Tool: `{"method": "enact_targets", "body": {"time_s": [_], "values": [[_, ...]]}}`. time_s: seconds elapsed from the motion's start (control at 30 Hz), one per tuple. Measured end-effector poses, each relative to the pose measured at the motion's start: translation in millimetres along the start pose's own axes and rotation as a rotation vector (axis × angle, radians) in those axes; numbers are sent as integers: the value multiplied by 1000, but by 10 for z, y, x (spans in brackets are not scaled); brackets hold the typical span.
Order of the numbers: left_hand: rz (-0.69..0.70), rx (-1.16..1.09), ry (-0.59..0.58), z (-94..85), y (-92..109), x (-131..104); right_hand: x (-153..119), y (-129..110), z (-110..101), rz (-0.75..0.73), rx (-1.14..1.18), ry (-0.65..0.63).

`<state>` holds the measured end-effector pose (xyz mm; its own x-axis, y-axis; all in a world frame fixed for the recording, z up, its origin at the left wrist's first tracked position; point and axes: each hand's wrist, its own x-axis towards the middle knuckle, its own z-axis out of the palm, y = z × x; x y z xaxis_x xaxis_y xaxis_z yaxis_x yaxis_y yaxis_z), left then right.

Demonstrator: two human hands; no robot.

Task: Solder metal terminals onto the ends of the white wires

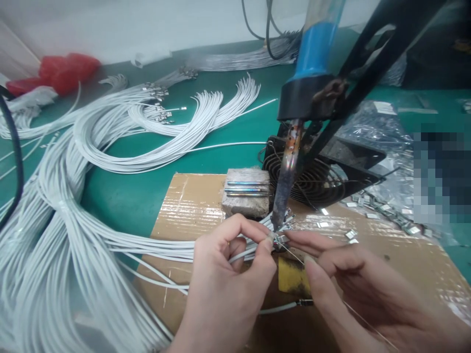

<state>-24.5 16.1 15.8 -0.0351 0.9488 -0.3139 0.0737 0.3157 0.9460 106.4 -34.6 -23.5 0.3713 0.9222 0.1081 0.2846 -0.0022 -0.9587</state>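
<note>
My left hand point(230, 279) pinches the end of a white cable point(240, 255) between thumb and forefinger. My right hand point(353, 274) has its thumb and fingers closed on a thin solder wire point(292, 254), which trails down past the palm. Where the fingertips of both hands meet, a small metal connector point(281, 239) sits at the cable's end, partly hidden. Right above it stands the tip of a soldering iron point(282, 196), clamped upright with a blue handle. Whether the tip touches the connector, I cannot tell.
Thick bundles of white cables point(69, 206) cover the left side. Behind the hands lie a metal block point(246, 189) with rods and a black fan point(312, 171). Loose connectors point(386, 211) are scattered at right on the cardboard point(184, 211). A yellow sponge point(292, 275) lies between the hands.
</note>
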Motion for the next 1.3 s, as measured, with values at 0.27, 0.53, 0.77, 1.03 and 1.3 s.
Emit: {"method": "enact_targets", "body": {"time_s": [0.27, 0.53, 0.77, 1.03, 1.3], "values": [[2, -44, 17, -3, 23, 27, 36, -71, 55, 67, 90, 20], [-33, -101, 80, 20, 86, 40, 75, -113, 58, 79, 36, 21], [-55, -120, 80, 30, 102, 67, 89, -137, 67, 92, 34, 24], [-43, -151, 90, 22, 128, 95, 123, -60, 20, -30, -4, -28], [-32, -207, 96, 25, 138, 89, 124, -75, 33, -18, 19, -4]]}}
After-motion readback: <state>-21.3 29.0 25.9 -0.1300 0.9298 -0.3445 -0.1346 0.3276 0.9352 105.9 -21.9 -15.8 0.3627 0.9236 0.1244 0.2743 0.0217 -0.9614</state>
